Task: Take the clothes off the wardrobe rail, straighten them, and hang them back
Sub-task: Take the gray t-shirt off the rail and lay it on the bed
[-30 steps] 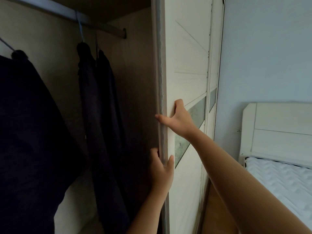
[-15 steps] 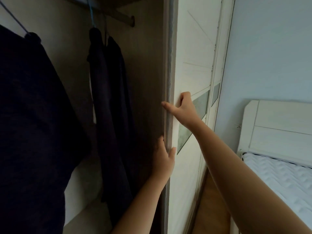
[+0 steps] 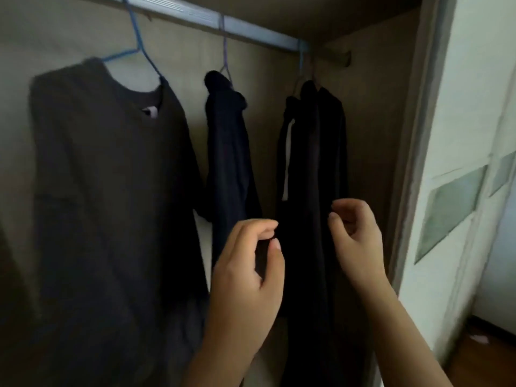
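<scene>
Three dark garments hang on the wardrobe rail [image 3: 223, 21]. At the left is a grey T-shirt [image 3: 111, 191] on a blue hanger [image 3: 139, 48]. A navy garment [image 3: 229, 163] hangs bunched in the middle. At the right a long black garment [image 3: 312, 163] hangs from a hanger by the rail's end. My left hand [image 3: 248, 275] is at this garment's left edge, with dark fabric between thumb and forefinger. My right hand [image 3: 357, 241] is at its right edge with loosely curled fingers; no fabric shows inside them.
The white sliding door [image 3: 463, 135] with frosted panels stands pushed to the right of the opening. The wardrobe's side wall [image 3: 391, 135] is close behind the black garment. Wooden floor [image 3: 480, 358] shows at the lower right.
Both hands have left the sliding door's edge and moved left into the wardrobe, up to the black garment. The view has swung left, so the rail and all three garments show.
</scene>
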Available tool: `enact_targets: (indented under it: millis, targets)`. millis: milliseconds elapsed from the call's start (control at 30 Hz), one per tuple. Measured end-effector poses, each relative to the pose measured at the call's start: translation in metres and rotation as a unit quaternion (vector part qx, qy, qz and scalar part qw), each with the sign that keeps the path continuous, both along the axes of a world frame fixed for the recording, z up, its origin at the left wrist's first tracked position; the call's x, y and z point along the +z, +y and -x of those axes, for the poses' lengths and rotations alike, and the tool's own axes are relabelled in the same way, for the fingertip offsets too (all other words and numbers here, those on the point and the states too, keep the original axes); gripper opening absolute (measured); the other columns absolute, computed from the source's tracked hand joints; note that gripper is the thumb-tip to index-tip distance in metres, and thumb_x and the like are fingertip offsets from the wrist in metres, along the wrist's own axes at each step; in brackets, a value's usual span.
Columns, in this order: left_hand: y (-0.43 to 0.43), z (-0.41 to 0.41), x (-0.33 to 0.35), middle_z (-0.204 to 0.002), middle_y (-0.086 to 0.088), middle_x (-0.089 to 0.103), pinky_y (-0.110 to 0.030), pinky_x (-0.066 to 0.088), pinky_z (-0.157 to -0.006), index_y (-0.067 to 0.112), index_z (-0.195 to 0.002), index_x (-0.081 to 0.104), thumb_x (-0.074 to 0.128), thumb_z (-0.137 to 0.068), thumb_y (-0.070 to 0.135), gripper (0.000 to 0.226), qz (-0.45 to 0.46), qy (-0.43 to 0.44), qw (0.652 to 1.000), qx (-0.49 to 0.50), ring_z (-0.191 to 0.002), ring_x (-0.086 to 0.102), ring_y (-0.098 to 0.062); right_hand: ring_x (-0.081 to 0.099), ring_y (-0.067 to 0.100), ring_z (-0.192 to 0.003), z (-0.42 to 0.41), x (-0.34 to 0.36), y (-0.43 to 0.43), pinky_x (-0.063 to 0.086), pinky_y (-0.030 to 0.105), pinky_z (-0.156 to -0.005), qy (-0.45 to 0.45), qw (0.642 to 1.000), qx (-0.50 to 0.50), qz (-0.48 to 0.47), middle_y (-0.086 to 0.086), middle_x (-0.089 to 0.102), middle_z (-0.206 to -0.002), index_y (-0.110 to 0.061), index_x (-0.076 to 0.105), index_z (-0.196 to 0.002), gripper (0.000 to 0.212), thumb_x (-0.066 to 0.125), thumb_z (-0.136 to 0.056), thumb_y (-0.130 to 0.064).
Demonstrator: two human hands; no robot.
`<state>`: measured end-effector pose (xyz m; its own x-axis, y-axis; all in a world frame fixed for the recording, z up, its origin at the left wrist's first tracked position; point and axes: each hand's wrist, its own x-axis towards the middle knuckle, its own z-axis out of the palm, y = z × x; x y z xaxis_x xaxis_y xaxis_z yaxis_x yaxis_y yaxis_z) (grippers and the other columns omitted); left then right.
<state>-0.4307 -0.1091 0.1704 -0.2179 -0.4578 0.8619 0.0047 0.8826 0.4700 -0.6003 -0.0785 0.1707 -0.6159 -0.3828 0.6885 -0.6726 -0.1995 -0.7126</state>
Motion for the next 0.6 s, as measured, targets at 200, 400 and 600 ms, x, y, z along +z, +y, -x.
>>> enact_targets:
  millis: [200, 400, 600]
  targets:
    - [-0.021, -0.090, 0.022, -0.104, 0.009, 0.054, -0.008, 0.038, -0.088, 0.015, -0.102, 0.058, 0.046, -0.083, 0.020, 0.023, 0.065, 0.046, 0.979, 0.189, -0.099, 0.052, -0.002, 0.055, -0.007, -0.083, -0.086, 0.045, -0.035, 0.042, 0.004, -0.071, 0.057, 0.987, 0.150, 0.030, -0.006, 0.059, -0.097, -0.022, 0.055, -0.097, 0.014, 0.056, -0.087, -0.012]
    - [-0.035, -0.150, 0.044, -0.106, 0.003, 0.051, -0.005, 0.031, -0.090, 0.007, -0.107, 0.058, 0.045, -0.078, 0.024, 0.036, 0.064, 0.123, 0.944, 0.299, -0.101, 0.051, -0.011, 0.054, -0.003, -0.075, -0.155, 0.096, -0.067, 0.041, 0.007, -0.066, 0.083, 0.959, 0.265, 0.053, -0.004, 0.059, -0.095, -0.035, 0.050, -0.084, 0.015, 0.058, -0.082, -0.023]
    - [-0.057, -0.158, 0.058, -0.120, -0.003, 0.057, -0.005, 0.033, -0.093, 0.023, -0.123, 0.050, 0.047, -0.070, 0.042, 0.056, -0.069, 0.123, 0.962, 0.233, -0.110, 0.051, -0.007, 0.051, 0.002, -0.074, -0.206, 0.141, -0.095, 0.039, 0.008, -0.067, 0.037, 0.943, 0.318, 0.087, -0.001, 0.058, -0.095, -0.022, 0.051, -0.093, 0.016, 0.063, -0.082, -0.025]
